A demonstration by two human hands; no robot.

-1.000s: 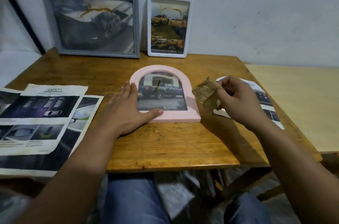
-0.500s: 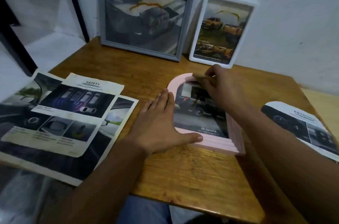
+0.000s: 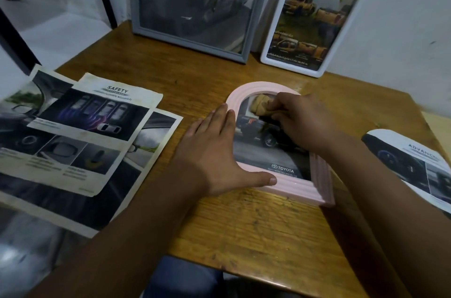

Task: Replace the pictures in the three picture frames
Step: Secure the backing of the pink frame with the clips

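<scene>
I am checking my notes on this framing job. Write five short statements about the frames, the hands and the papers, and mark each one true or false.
1. The pink arched frame lies flat on the wooden table. True.
2. The left hand grips a cloth. False: it rests flat, fingers straight, on the frame's left side.
3. The right hand holds a tan cloth on the frame's glass. True.
4. The grey frame lies face down. False: it stands upright at the wall, beside the white frame.
5. The SAFETY sheet lies right of the pink frame. False: it lies to the left.
</scene>
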